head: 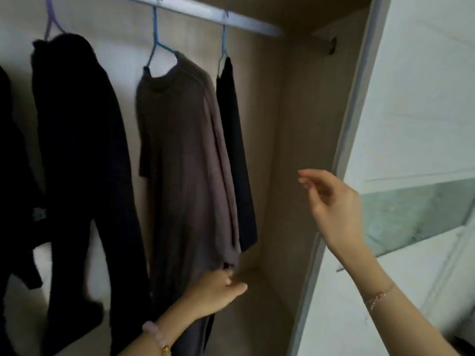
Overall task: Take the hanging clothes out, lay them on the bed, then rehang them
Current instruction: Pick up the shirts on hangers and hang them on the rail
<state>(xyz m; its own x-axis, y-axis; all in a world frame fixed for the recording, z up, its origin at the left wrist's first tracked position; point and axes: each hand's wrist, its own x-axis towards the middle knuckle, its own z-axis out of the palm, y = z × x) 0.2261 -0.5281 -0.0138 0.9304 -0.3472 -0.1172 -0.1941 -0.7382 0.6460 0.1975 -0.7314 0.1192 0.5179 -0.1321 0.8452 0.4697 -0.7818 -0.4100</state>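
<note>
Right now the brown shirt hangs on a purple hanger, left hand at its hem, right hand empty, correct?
No. The head view shows the brown shirt on a blue hanger; the purple hanger holds a black garment further left. The left hand is at the shirt's hem and the right hand is empty.

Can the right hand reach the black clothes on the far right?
Probably yes. The right hand is open and raised in the gap beside the black clothes, with nothing between them.
</note>
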